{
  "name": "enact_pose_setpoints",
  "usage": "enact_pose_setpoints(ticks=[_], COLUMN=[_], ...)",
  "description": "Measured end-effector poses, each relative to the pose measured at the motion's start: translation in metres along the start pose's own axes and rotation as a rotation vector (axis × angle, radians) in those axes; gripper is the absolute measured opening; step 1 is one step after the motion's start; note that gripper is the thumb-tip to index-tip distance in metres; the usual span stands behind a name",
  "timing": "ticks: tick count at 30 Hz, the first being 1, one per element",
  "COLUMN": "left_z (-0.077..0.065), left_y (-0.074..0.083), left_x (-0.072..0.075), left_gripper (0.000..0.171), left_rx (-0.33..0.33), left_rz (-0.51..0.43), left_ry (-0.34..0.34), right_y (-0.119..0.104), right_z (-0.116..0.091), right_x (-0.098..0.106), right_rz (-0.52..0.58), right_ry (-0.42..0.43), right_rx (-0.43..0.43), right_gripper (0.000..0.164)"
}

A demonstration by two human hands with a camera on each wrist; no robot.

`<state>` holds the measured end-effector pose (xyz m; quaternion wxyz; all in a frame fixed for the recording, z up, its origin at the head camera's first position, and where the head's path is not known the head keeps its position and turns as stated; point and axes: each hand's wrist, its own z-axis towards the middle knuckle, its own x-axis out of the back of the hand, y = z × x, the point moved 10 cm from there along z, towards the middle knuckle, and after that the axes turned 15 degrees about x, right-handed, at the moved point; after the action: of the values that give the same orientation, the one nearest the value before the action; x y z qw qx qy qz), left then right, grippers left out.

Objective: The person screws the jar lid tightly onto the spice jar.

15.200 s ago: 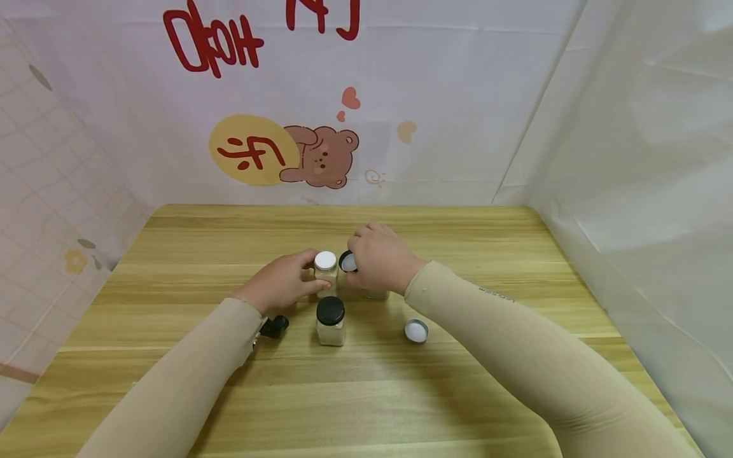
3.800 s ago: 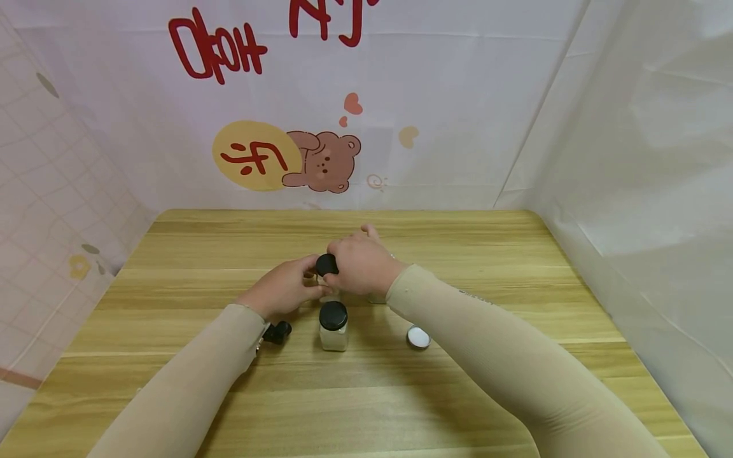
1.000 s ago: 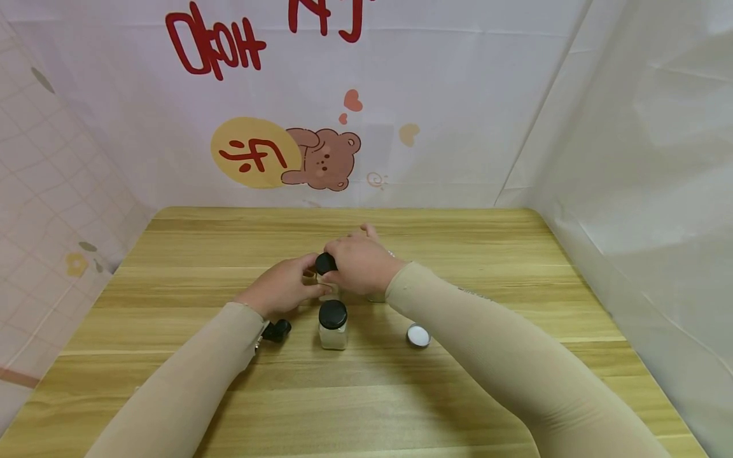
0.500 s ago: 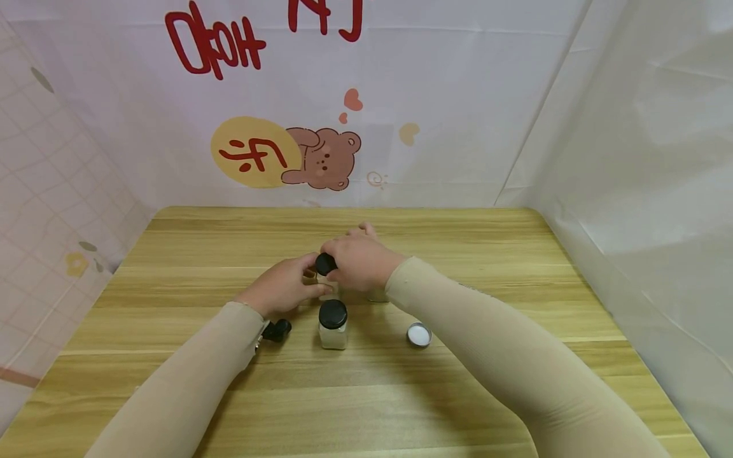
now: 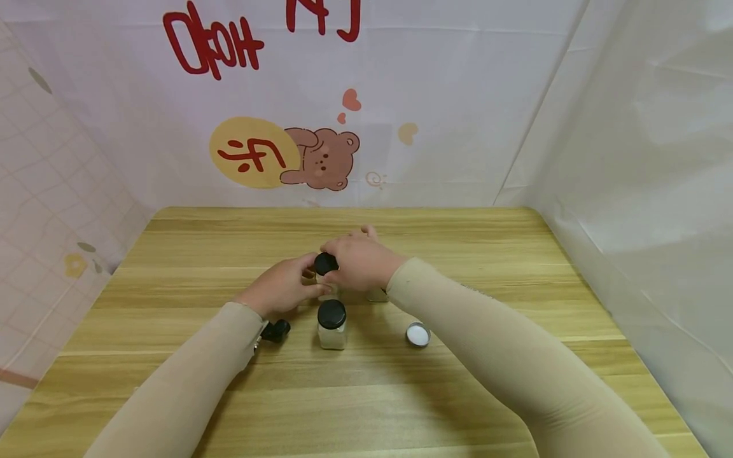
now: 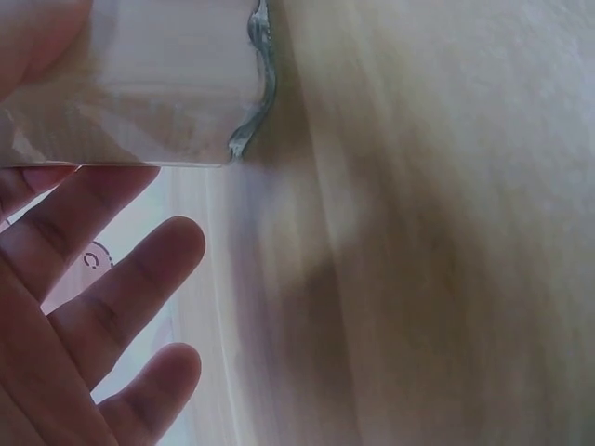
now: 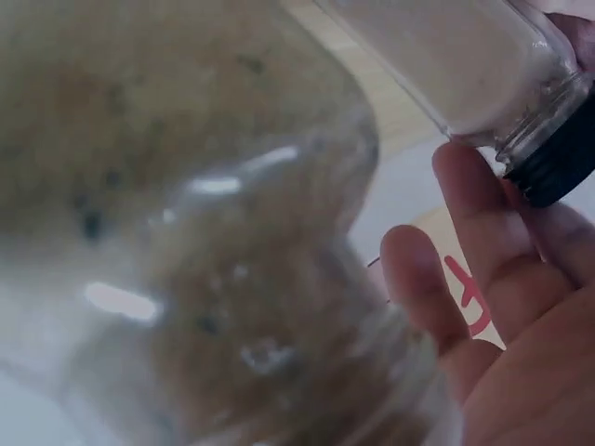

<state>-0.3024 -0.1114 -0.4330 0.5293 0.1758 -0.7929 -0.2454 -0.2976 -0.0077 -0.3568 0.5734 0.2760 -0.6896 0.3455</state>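
Note:
My left hand (image 5: 280,286) grips the body of a small clear square jar (image 5: 329,293) with pale contents, thumb on the near side and fingers behind. In the left wrist view two of its fingers stretch free below the jar (image 6: 139,102). My right hand (image 5: 363,261) pinches the black lid (image 5: 325,263) that sits on top of this jar. The right wrist view shows the ridged lid (image 7: 562,153) between the fingers at the jar's neck. Just in front stands a second jar (image 5: 332,334) with a black lid on.
A third jar (image 5: 378,296) stands mostly hidden behind my right hand; its speckled brownish contents fill the left of the right wrist view. A loose lid (image 5: 418,334), white lining upward, lies on the wooden table (image 5: 366,407) to the right. White printed cloth (image 5: 446,95) hangs behind.
Early on, the left-held jar showed a white top and my right hand held a black lid beside it. That lid now covers the jar. During the last second my right hand shifted only slightly.

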Motion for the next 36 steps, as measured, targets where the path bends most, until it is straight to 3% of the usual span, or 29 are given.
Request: enact_pose_setpoints(ticks=[10,18,23,26,36], left_z=[-0.0012,-0.0027,-0.0015,-0.0017,-0.0013], left_y=[0.0020,0.0035,0.0019,0.0024,0.0024], left_x=[0.0009,0.0011,-0.0001,-0.0003,0.0006], left_gripper=[0.045,0.045,0.058,0.065,0.046], left_rx=[-0.012,-0.029,-0.009,-0.004,-0.012], left_rz=[0.004,0.001,0.011,0.014,0.011], left_ry=[0.010,0.003,-0.015,-0.016,-0.007], right_y=[-0.0036,-0.0011,0.0006,-0.0003,-0.0034], right_z=[-0.0007,-0.0008,0.0017,0.0027,0.0021], right_x=[0.0032,0.0019,0.0002,0.0022,0.0060], right_rz=[-0.038,-0.036,0.020,0.015,-0.029], right_ry=[0.023,0.027,-0.027,-0.023,0.025], right_rx=[-0.014,-0.020,0.021,0.025,-0.013], right_gripper=[0.036,0.047,0.057,0.047,0.040])
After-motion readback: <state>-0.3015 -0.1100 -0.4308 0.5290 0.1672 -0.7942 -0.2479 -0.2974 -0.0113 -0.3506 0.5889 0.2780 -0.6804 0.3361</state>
